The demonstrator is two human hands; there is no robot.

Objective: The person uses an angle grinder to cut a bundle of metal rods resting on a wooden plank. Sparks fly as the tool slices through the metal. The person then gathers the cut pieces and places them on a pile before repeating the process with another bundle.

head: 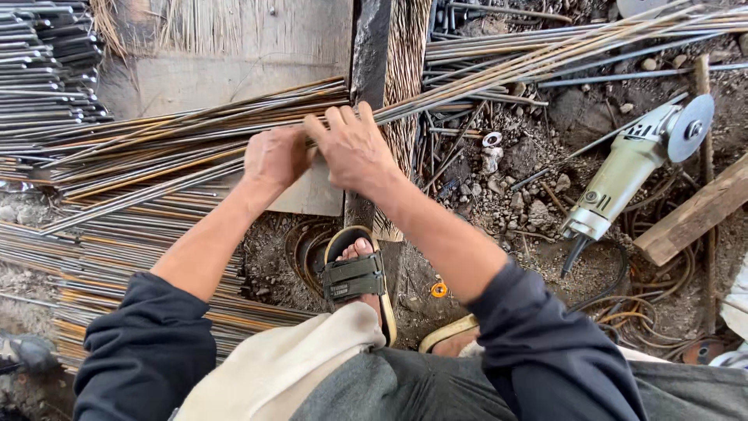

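Left hand (pixel 274 158): closed around the bundle of thin steel rods (pixel 179 148).
Right hand (pixel 354 148): fingers spread, pressing the same rods.
Rods: lying across a wooden board (pixel 234 70).
Angle grinder (pixel 635 168): pale green, on dirt, right.

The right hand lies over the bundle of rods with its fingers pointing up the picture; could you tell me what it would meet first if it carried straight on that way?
Probably the dark upright post just beyond the fingertips of the right hand, which rests on the steel rods; depth is unclear.
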